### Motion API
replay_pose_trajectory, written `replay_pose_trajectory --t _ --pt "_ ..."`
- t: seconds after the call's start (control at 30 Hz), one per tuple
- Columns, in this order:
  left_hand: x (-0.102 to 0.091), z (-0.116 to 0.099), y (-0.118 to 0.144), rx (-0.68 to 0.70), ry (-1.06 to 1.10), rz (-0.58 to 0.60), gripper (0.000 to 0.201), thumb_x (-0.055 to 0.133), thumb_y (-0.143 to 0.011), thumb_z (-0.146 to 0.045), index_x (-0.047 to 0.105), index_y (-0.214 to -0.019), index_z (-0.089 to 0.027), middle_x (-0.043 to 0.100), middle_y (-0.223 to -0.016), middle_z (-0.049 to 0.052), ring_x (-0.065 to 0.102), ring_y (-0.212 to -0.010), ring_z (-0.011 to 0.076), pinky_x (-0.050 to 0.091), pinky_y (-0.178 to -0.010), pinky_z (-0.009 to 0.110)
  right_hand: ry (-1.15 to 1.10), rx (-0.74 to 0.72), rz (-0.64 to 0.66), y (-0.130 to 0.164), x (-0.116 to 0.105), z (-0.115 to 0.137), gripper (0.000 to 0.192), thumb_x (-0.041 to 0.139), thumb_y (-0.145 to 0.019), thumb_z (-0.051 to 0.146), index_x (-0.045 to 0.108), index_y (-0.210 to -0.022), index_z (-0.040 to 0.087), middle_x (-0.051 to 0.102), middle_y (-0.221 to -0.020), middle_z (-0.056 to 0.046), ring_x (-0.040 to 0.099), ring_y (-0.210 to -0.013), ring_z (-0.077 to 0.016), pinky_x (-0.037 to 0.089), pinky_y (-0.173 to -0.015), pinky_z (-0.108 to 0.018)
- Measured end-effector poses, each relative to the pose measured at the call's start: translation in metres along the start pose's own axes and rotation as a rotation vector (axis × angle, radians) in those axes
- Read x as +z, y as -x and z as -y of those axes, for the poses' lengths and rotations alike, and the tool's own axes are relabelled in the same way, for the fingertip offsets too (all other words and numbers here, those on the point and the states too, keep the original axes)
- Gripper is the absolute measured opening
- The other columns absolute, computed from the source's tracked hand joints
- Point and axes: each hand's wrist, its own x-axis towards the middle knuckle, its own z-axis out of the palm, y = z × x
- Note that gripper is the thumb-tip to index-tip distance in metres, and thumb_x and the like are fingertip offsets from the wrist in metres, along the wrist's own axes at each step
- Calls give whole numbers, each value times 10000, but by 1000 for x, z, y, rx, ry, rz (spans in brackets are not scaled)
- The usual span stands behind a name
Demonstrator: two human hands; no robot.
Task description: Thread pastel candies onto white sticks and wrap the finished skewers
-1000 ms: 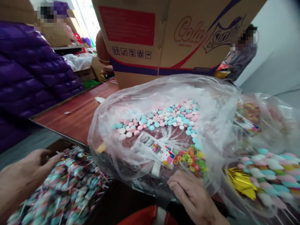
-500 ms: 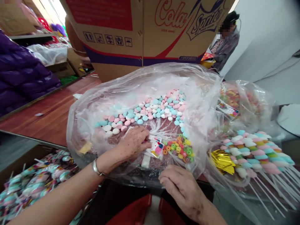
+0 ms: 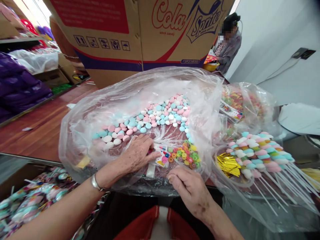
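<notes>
Bottom centre of frame: red cloth (image 3: 150,226), prob. the person's lap. Bottom left: open box of wrapped lollipops (image 3: 37,196), colourful, jumbled.

Left hand (image 3: 138,154) comes in from lower left w/ a bracelet (image 3: 96,183) at the wrist. It lies palm down on the big clear plastic bag (image 3: 82,133) at mid frame, fingers spread loosely and pressing on a printed label card (image 3: 163,157) under the film. Not gripping anything that I can see.

Right hand (image 3: 188,186) comes from bottom right, fingers curled in at the bag's near edge, touching the plastic just below the ring candies (image 3: 186,155). Can't tell if it pinches the film or only rests there.

Inside the bag: small multicolour ring candies right of the card, just beside the left fingertips. Further up, a wide band of pastel round candies (image 3: 155,118), pink, blue, white, running lower left to upper right.

Right of frame: second clear bag w/ twisted marshmallow sticks (image 3: 260,153), white sticks fanning to lower right, gold foil piece (image 3: 226,165) beside them. Behind that, another bag of bright sweets (image 3: 235,100).

Bags sit on a reddish wood table (image 3: 37,130), mid left. Behind, top centre: large cardboard box (image 3: 140,36) printed "Cola" and "Sprite". Upper right: another person (image 3: 228,43) standing by a pale wall. Upper left: purple padded jacket (image 3: 17,86), more boxes.
</notes>
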Motion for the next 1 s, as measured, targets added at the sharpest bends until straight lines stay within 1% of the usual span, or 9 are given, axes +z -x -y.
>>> replay_pose_trajectory --t 0.17,0.37,0.5,0.6,0.7,0.77,0.87,0.93,1.0 --pt "-3 3 -2 50 24 38 174 555 -971 -272 593 -828 -180 612 -905 64 537 -882 258 388 -808 403 -17 -8 15 1 4 0 231 459 -999 211 627 -842 186 630 -756 1 572 -694 -116 417 -664 -226" --pt "3 10 -5 49 120 -24 262 466 -1008 -233 599 -787 -187 609 -851 47 526 -836 233 388 -780 370 -40 77 -26 -2 4 0 249 463 -988 245 634 -816 189 636 -749 -6 583 -699 -124 438 -675 -234" --pt "-8 -6 0 46 217 -214 322 438 -1022 -259 554 -728 -194 549 -751 24 494 -778 216 370 -731 347 -162 285 -238 -14 4 -3 175 513 -945 311 628 -977 184 635 -783 -10 571 -660 -129 473 -635 -241" --pt "-23 -28 3 130 317 -340 317 430 -1024 -249 546 -734 -195 536 -728 14 477 -752 203 357 -726 346 -311 349 -346 -26 4 -5 286 622 -860 328 587 -1104 184 655 -866 -20 591 -701 -136 501 -630 -240" --pt "-33 -46 3 165 366 -319 258 455 -1012 -236 576 -789 -192 560 -751 17 496 -769 206 373 -742 346 -388 307 -329 -32 -1 -6 180 603 -870 310 625 -1002 189 663 -836 -17 592 -722 -140 506 -658 -250" --pt "-37 -51 1 146 393 -315 136 520 -991 -278 606 -986 -172 624 -924 61 534 -895 230 406 -808 359 -372 253 -300 -32 -8 -4 136 562 -902 294 649 -928 192 668 -821 -17 590 -727 -142 502 -677 -259" --pt "-40 -53 -5 190 453 -245 284 585 -957 -288 555 -1214 -169 620 -1174 106 535 -1084 251 412 -930 375 -296 198 -227 -28 -21 -1 132 552 -910 259 667 -912 193 662 -797 -8 584 -720 -142 483 -672 -259" --pt "-43 -54 -10 230 508 -131 113 577 -953 -253 626 -1039 -198 658 -1014 47 578 -967 213 433 -867 328 -238 165 -197 -26 -30 2 128 546 -909 228 667 -890 191 651 -790 -5 577 -725 -141 471 -671 -255" --pt "-44 -55 -14 182 571 -23 141 587 -936 -256 629 -809 -210 628 -773 -18 580 -753 160 432 -708 262 -161 116 -198 -23 -36 3 121 543 -906 195 658 -869 192 648 -806 -5 575 -742 -139 470 -695 -256"
